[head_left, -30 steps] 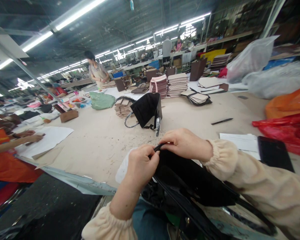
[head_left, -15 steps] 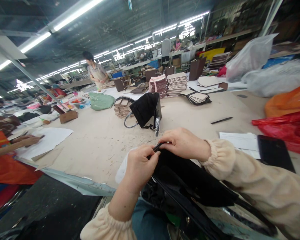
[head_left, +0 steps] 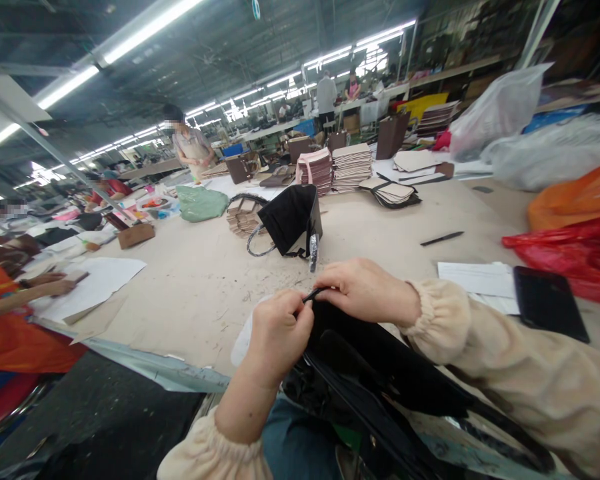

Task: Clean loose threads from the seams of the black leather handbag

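Note:
A black bag (head_left: 380,360) lies over my lap and the table's front edge, its top spread apart. My left hand (head_left: 277,333) pinches the bag's edge at the upper left corner, thumb against the curled fingers. Close beside it, my right hand (head_left: 363,288) grips the same edge from the far side, with only a short piece of black edging showing between the two hands. A dark handle (head_left: 510,427) loops out at the bag's lower right. Just beyond my hands, another black bag (head_left: 293,220) with wrapped handles rests tilted on the table.
Stacks of brown and cream panels (head_left: 353,168) stand farther back. To the right are a black phone (head_left: 550,303), papers (head_left: 477,280), a dark pen-like tool (head_left: 441,239) and a red plastic bag (head_left: 575,253). A co-worker's hands (head_left: 55,285) are over white sheets at the left.
My hands keep hold of the bag's edge and have shifted only slightly, with a bit more edging visible between them. The co-worker's hands at the left have moved a little.

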`<action>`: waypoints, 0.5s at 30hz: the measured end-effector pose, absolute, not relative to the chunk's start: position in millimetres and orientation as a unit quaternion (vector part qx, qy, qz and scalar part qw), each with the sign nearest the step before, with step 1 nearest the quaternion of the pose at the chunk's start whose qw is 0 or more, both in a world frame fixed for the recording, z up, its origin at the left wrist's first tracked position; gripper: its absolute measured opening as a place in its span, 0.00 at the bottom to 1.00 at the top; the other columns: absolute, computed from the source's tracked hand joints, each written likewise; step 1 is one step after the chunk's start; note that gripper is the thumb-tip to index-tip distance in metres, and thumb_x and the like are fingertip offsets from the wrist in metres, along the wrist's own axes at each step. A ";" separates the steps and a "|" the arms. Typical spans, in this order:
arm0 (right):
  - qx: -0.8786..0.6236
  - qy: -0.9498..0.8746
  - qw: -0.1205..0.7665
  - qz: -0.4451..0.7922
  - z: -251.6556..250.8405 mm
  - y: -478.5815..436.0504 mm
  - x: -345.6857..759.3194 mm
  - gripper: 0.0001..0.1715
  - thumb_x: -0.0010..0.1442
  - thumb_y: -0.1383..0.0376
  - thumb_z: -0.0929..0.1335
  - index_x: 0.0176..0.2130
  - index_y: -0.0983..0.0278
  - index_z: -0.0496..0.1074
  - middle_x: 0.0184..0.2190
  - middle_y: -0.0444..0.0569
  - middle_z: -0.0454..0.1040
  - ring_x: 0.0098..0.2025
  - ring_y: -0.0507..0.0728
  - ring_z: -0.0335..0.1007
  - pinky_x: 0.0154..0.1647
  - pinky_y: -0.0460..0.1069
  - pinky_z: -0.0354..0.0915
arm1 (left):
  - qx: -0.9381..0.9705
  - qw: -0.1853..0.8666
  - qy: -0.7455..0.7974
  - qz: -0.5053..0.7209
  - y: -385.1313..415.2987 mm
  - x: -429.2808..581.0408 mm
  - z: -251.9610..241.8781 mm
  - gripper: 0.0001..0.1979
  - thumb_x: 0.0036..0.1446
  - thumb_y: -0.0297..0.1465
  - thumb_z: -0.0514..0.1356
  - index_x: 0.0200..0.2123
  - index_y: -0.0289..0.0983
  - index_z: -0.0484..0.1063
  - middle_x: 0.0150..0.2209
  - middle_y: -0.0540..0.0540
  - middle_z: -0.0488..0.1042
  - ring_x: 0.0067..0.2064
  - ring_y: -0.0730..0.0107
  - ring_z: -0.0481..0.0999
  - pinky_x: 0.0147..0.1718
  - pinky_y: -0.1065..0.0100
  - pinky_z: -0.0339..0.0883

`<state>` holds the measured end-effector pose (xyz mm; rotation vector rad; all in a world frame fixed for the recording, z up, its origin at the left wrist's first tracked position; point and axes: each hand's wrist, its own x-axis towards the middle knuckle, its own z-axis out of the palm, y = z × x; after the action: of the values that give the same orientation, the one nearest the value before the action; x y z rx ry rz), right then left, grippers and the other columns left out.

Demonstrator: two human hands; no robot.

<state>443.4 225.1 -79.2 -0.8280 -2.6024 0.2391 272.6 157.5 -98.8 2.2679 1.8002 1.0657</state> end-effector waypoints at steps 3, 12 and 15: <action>-0.299 -0.931 0.195 0.080 -77.4 223.7 443.5 0.10 0.59 0.65 0.65 0.34 0.62 0.76 0.32 0.45 0.76 0.35 0.54 0.69 0.33 0.46 0.56 | 0.737 0.028 0.583 0.340 157.9 272.2 -99.3 0.11 0.53 0.28 0.56 0.18 0.36 0.66 0.28 0.47 0.75 0.30 0.72 0.73 0.31 0.72 0.63; -0.308 -0.926 0.202 0.085 -78.2 224.8 443.1 0.11 0.58 0.65 0.64 0.34 0.62 0.76 0.31 0.46 0.76 0.34 0.54 0.69 0.34 0.46 0.57 | 0.696 0.056 0.617 0.362 161.4 278.5 -97.3 0.12 0.50 0.27 0.57 0.16 0.36 0.66 0.25 0.50 0.74 0.27 0.74 0.71 0.28 0.73 0.62; -0.307 -0.923 0.209 0.096 -78.8 226.8 443.4 0.10 0.57 0.66 0.64 0.33 0.63 0.76 0.30 0.46 0.75 0.34 0.53 0.68 0.34 0.46 0.57 | 0.680 0.070 0.627 0.375 162.7 280.2 -98.1 0.11 0.49 0.27 0.57 0.15 0.36 0.66 0.25 0.51 0.74 0.26 0.75 0.71 0.27 0.73 0.61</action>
<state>443.4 226.8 -78.8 -0.8548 -2.5690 0.2665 280.2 162.7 -98.1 2.0448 1.8851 1.1272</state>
